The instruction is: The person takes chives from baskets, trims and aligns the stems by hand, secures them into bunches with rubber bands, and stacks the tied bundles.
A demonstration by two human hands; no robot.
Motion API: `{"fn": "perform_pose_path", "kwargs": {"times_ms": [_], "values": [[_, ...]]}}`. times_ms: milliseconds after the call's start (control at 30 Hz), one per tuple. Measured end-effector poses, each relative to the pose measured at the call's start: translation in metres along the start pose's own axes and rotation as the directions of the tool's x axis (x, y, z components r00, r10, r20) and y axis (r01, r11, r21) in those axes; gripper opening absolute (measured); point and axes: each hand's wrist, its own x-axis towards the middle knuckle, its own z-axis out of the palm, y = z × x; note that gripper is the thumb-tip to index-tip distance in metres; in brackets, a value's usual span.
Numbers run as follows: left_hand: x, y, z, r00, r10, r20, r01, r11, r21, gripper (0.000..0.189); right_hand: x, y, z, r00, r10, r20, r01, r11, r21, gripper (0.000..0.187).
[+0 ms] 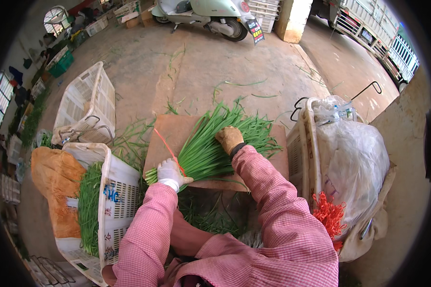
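Observation:
A fanned bundle of long green leafy stalks point(208, 147), like garlic chives, lies across a low brown board point(172, 125). Gloved in white, my left hand point(170, 173) grips the bundle near its pale cut ends at the board's left edge. A red tie point(168, 144) runs up from beside that hand to the board's upper left. My right hand point(230, 138), in a tan glove with a dark band at the wrist, rests curled on the leaves at mid-length; whether its fingers hold any leaves is hidden.
A white plastic crate point(106, 201) with more green stalks point(90, 208) stands at left, an upright crate point(84, 104) beyond it. At right, a crate point(309, 150) holds clear plastic bags point(355, 161); red ties point(328, 215) hang there. Loose leaves litter the floor. A scooter point(215, 18) is parked ahead.

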Motion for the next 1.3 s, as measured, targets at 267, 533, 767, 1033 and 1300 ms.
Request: {"fn": "perform_pose_path", "kwargs": {"times_ms": [267, 533, 767, 1033, 1300], "values": [[0.012, -0.024, 0.008, 0.997, 0.025, 0.067, -0.023, 0.999, -0.038, 0.089, -0.1, 0.069, -0.087, 0.968, 0.206, 0.146, -0.085, -0.279, 0.956, 0.018], [0.012, -0.02, 0.012, 0.999, 0.03, -0.015, -0.031, 0.998, -0.058, 0.089, -0.088, 0.051, 0.014, 0.783, 0.498, 0.373, -0.437, 0.014, 0.899, 0.026], [0.008, -0.019, 0.019, 0.999, 0.033, -0.03, -0.035, 0.997, -0.07, 0.087, -0.088, 0.034, 0.029, 0.784, 0.548, 0.292, -0.386, 0.063, 0.92, 0.018], [0.001, -0.021, 0.018, 0.989, 0.018, -0.149, -0.03, 0.996, -0.082, 0.078, -0.153, 0.029, 0.012, 0.995, -0.088, -0.054, -0.022, -0.69, 0.724, 0.038], [0.001, -0.007, 0.018, 0.995, 0.007, -0.099, -0.015, 0.997, -0.075, 0.08, -0.113, 0.115, 0.028, 0.795, 0.604, 0.061, -0.294, 0.296, 0.909, 0.045]]}}
